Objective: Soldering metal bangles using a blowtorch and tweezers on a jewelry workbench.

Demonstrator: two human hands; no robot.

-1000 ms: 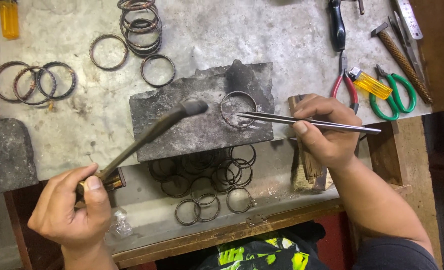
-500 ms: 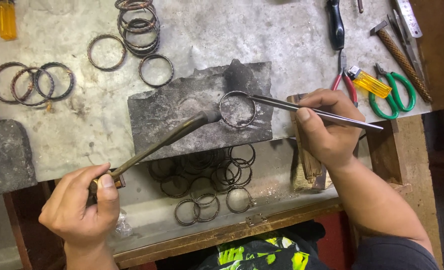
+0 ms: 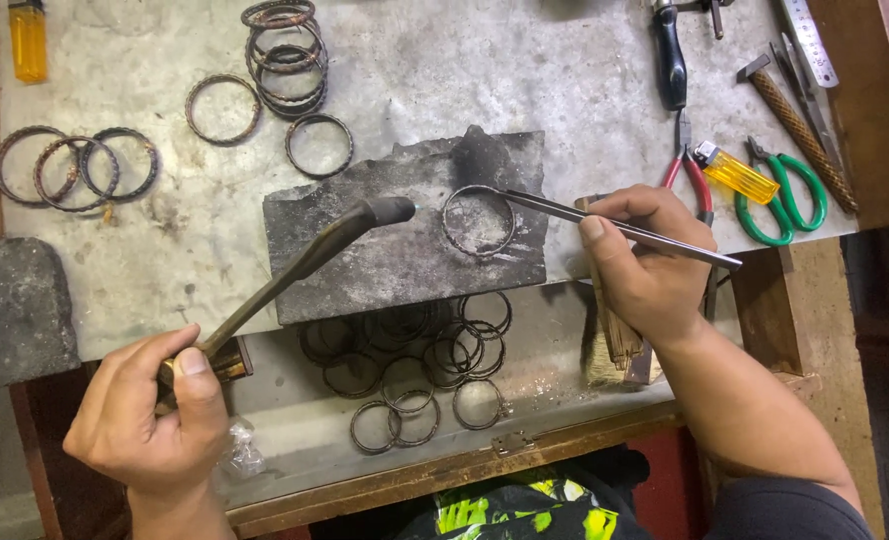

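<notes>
Head view: left hand (image 3: 150,415) clamps torch (image 3: 305,262); right hand (image 3: 645,265) pinches tweezers (image 3: 615,228), seemingly touching ring (image 3: 479,221).

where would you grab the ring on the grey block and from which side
Pinch the ring at its right rim, coming in low from the right, as the tweezers in the right hand do. It lies flat on the block, so only its thin rim offers grip, and the torch tip sits to its left.

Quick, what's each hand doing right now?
Left hand: closed around the torch handle, nozzle aimed at the ring.
Right hand: closed on the tweezers, tips at the ring on the grey block.
</notes>
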